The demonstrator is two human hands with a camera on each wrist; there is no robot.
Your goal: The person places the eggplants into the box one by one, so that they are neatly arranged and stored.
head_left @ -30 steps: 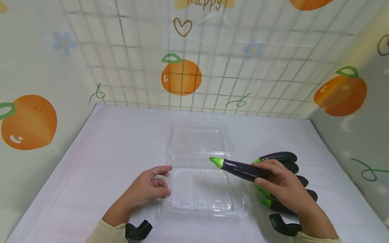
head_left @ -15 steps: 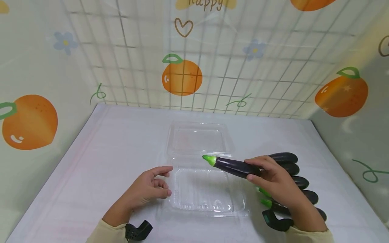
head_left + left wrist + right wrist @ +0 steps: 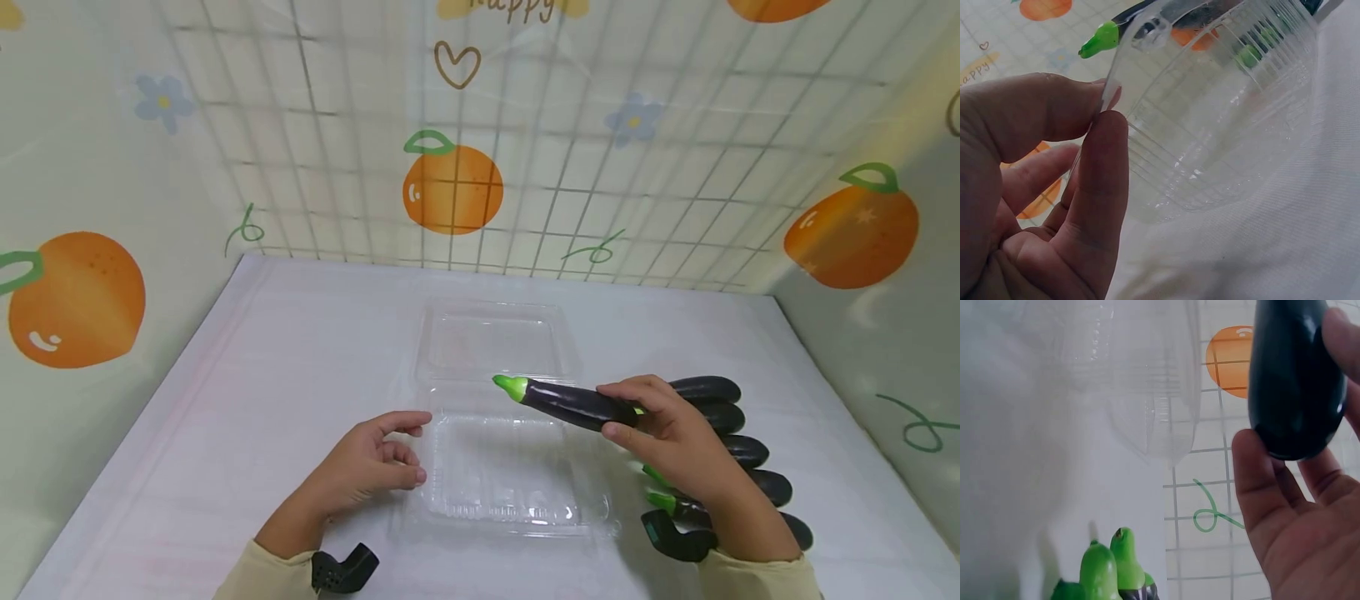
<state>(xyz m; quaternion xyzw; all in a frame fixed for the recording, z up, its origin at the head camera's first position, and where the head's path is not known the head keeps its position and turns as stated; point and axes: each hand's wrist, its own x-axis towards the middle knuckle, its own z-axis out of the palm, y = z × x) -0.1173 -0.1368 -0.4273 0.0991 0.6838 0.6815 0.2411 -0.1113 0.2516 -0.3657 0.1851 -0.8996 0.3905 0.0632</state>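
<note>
My right hand (image 3: 678,437) holds a dark purple eggplant (image 3: 562,402) by its rounded end, above the right part of a clear plastic clamshell container (image 3: 495,475). The green stem end points left, over the fold between base and lid. In the right wrist view, fingers and thumb lie around the eggplant's blunt end (image 3: 1297,394). At the container's left side, my left hand (image 3: 371,462) pinches the rim between thumb and finger, seen up close in the left wrist view. The container's lid (image 3: 491,342) lies folded back, away from me.
Several more eggplants (image 3: 750,452) lie in a row on the white tabletop (image 3: 300,350) to the right, partly hidden by my right hand and forearm. Behind the table hangs a curtain (image 3: 337,158) printed with oranges. Black wrist cameras (image 3: 345,568) sit at both sleeves.
My right hand has carried the eggplant leftward and slightly away from me, farther over the container. More of the row of eggplants now shows. The left hand keeps its place at the rim.
</note>
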